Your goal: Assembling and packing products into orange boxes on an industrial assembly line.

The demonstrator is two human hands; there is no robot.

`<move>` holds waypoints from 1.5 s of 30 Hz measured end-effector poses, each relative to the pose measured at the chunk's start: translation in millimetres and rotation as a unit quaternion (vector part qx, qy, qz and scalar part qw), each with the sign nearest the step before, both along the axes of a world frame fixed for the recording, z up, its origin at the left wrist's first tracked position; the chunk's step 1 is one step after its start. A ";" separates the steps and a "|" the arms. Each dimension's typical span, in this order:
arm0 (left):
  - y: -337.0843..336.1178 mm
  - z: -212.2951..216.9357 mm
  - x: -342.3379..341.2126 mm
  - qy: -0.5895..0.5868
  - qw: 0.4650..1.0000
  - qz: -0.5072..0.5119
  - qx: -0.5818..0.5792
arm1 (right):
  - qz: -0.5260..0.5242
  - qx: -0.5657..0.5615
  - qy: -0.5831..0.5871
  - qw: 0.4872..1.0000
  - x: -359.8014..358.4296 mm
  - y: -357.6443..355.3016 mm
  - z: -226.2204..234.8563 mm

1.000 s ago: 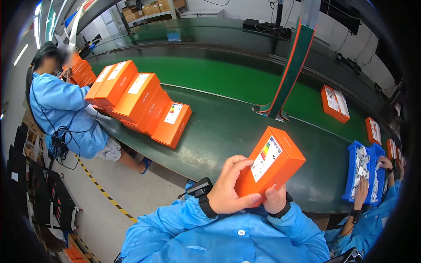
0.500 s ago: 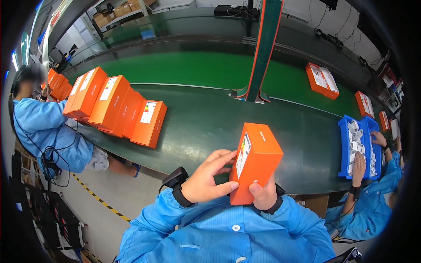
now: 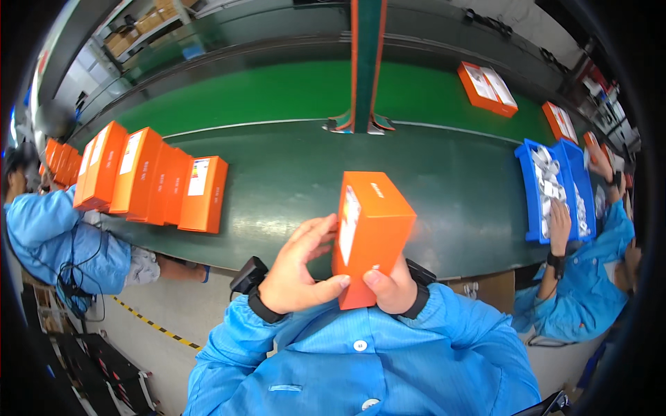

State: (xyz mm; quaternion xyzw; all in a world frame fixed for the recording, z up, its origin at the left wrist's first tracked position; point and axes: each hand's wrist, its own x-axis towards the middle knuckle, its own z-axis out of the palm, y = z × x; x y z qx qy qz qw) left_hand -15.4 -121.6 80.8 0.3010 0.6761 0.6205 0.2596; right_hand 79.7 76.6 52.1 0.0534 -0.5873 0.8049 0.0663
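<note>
Between the two hands, before the wearer's chest: one orange box [image 3: 378, 243], closed, roughly upright, white print on its top face, white label on the side toward the left hand.

Left hand [image 3: 298, 267]: thumb and fingers spread in a wide curve, thumb tip on the box's near face, fingertips at its left side; black wristband [image 3: 263, 305].

Right hand [image 3: 395, 286]: gripping the box at its lower right, thumb flat on the near face, remaining fingers hidden behind; black wristband at the cuff.

Beyond the hands: dark green worktable [image 3: 277, 187]; past it, a brighter green strip [image 3: 277, 90] and a green post [image 3: 365, 69] with orange edges.

Left of the hands, on the worktable: a group of closed orange cartons [image 3: 143, 177], set close together, labels showing on several. Beside them, a co-worker in a blue coat [image 3: 100, 253].

Right of the hands: blue bin [image 3: 530, 201], divided in two, holding white parts [image 3: 548, 173]; a second co-worker's hand [image 3: 559, 222] at its near end. Beyond the bin, on the strip: orange trays [image 3: 479, 93] with white contents.

Left and below the hands: floor with yellow-and-black tape [image 3: 156, 326].
</note>
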 end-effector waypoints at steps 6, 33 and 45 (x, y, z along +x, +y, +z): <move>-0.7 -2.3 -8.8 -0.023 0.997 -0.049 -0.053 | -0.010 0.145 0.046 0.988 -13.7 1.3 -20.3; -46.3 -65.6 -34.2 -0.354 0.864 0.149 0.325 | -0.205 0.652 -0.223 0.695 -24.4 143.5 -6.7; 31.2 -63.1 21.6 -0.285 0.923 0.053 0.255 | -0.164 0.465 0.059 0.868 1.7 28.7 27.2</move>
